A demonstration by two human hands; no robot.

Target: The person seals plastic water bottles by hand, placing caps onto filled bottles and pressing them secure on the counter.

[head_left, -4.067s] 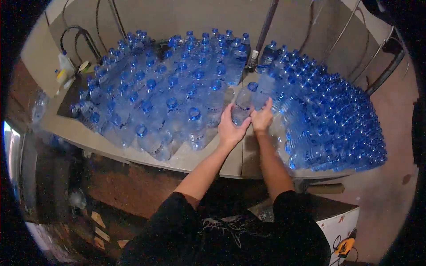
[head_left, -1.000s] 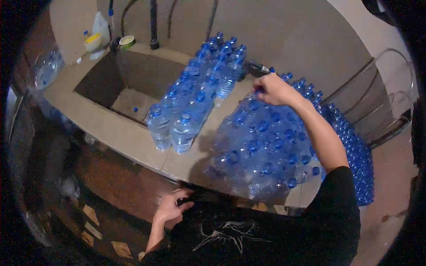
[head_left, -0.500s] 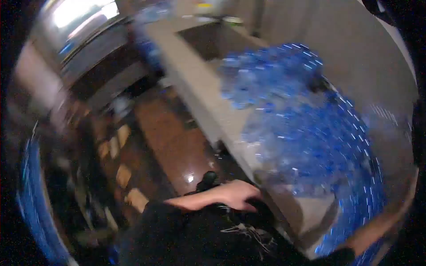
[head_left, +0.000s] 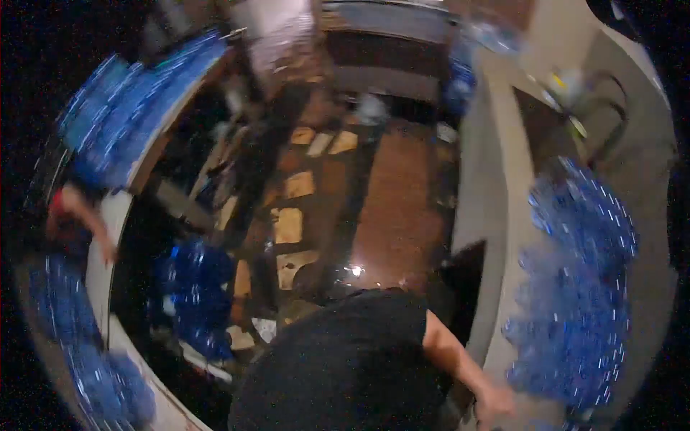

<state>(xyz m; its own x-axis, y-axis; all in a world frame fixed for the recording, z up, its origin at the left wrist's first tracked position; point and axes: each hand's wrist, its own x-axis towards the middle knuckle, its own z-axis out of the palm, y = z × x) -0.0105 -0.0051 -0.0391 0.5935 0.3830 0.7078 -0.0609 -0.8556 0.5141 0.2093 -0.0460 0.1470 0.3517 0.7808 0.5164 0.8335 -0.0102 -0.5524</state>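
Observation:
My right hand hangs low at the right of my black-shirted body, beside the edge of the pale counter. Motion smears its fingers, and nothing can be made out in it. Nearest to it on the counter lies a long heap of shiny, translucent blue plastic items, too blurred to tell their exact kind. My left hand is out of sight.
A sink basin is set into the counter's far end. Flattened cardboard pieces lie on the reddish floor. At left, a co-worker's arm reaches by more blue plastic items; a blue bundle stands lower.
My view has swung left, so the counter sits farther right and the left side shows. My left hand, formerly before my body, has left the view. My right arm now hangs lower, nearer my body.

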